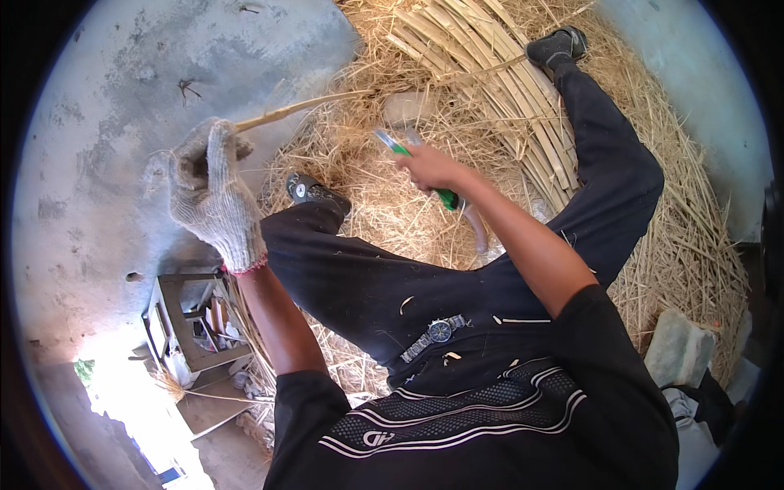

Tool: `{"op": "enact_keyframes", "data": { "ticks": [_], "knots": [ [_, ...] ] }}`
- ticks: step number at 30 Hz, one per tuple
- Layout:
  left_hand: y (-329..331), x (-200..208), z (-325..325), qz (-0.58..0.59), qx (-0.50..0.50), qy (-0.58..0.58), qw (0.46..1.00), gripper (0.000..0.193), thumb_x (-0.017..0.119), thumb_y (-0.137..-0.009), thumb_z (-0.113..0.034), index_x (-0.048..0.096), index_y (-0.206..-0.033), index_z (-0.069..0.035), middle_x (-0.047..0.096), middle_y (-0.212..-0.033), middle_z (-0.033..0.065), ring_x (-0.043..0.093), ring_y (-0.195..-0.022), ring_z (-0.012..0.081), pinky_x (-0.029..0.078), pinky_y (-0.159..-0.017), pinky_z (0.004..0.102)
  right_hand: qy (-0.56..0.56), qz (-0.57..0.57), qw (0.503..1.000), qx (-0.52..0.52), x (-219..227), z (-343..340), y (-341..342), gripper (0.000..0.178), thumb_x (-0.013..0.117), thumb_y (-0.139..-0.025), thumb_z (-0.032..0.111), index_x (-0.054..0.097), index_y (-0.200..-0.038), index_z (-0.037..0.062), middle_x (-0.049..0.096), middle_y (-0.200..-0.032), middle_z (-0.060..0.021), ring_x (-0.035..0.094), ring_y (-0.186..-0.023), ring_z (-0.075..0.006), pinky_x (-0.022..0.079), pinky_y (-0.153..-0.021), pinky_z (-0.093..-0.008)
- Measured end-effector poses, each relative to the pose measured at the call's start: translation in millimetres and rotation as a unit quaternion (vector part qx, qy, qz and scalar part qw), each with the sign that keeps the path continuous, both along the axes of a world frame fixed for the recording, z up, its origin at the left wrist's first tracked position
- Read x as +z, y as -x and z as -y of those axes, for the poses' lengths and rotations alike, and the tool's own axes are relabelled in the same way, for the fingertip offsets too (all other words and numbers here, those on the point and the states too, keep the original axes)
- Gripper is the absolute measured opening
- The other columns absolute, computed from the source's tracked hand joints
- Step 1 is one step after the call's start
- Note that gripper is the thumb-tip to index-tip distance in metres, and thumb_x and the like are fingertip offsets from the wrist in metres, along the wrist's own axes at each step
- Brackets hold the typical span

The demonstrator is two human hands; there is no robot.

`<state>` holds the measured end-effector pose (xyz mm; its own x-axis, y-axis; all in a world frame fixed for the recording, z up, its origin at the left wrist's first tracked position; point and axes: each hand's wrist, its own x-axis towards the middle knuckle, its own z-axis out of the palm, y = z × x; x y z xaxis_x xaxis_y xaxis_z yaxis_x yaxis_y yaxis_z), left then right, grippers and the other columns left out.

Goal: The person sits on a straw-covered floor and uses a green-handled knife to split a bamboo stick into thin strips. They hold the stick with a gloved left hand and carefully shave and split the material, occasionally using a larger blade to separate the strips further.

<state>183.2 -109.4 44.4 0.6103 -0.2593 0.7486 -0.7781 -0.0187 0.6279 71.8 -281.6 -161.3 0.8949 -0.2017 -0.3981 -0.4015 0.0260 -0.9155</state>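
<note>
My left hand (214, 192), in a pale knitted glove, is raised at the left. Its fingers are closed on one end of a thin bamboo-like strip (302, 107), which stretches right over the straw. Between my legs, my bare right hand (433, 168) is wrapped round a green-handled utility knife (447, 198). The knife's blade end points up and left, apart from the strip. Just below the knife, a curved greyish, tube-like piece (474, 229) is partly hidden by my forearm.
A bundle of long split strips (510, 90) lies beside my right leg. Loose straw shavings (392, 204) cover the floor. A wristwatch (439, 331) rests on my lap. At left stands a wooden frame stool (175, 318) against the wall (106, 180). A pale block (679, 347) sits at right.
</note>
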Motion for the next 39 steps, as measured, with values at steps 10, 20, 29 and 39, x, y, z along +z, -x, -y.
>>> {"op": "enact_keyframes", "data": {
  "ticks": [10,20,29,39],
  "knots": [
    [-8,6,9,0.073,0.051,-0.031,0.996,0.012,0.072,-0.088,-0.002,0.068,-0.098,0.003,0.072,-0.089,0.0143,0.069,-0.067,0.0164,0.058,-0.066,0.0274,0.277,-0.334,0.896,-0.097,-204,-9,52,0.036,0.060,-0.091,0.028,0.068,-0.115,0.0021,0.066,-0.122,-0.0184,0.065,-0.111,-0.0370,0.055,-0.089,-0.0452],
    [-6,20,26,0.035,0.059,-0.007,0.998,0.012,0.075,-0.084,0.001,0.072,-0.095,0.001,0.073,-0.083,0.0106,0.069,-0.066,0.0114,0.055,-0.057,0.0217,0.276,-0.265,0.922,-0.062,-246,-22,108,0.027,0.066,-0.073,0.016,0.070,-0.093,-0.0022,0.072,-0.091,-0.0213,0.072,-0.083,-0.0342,0.058,-0.071,-0.0428],
    [-8,39,13,-0.043,0.033,-0.045,0.998,0.011,0.072,-0.085,0.003,0.072,-0.096,0.004,0.072,-0.087,0.0112,0.069,-0.069,0.0147,0.058,-0.063,0.0260,0.045,-0.160,0.971,-0.175,-16,60,88,0.020,0.070,-0.076,0.003,0.059,-0.091,-0.0025,0.059,-0.066,-0.0091,0.056,-0.049,-0.0144,0.044,-0.043,-0.0317],
    [-4,43,9,-0.078,0.008,-0.053,0.996,0.015,0.073,-0.086,-0.002,0.073,-0.100,0.004,0.073,-0.091,0.0100,0.069,-0.071,0.0137,0.058,-0.065,0.0263,0.131,0.186,0.947,-0.228,146,-76,120,0.034,0.073,-0.089,0.027,0.055,-0.105,0.0029,0.066,-0.076,-0.0174,0.064,-0.053,-0.0284,0.050,-0.052,-0.0394]
  ]
}}
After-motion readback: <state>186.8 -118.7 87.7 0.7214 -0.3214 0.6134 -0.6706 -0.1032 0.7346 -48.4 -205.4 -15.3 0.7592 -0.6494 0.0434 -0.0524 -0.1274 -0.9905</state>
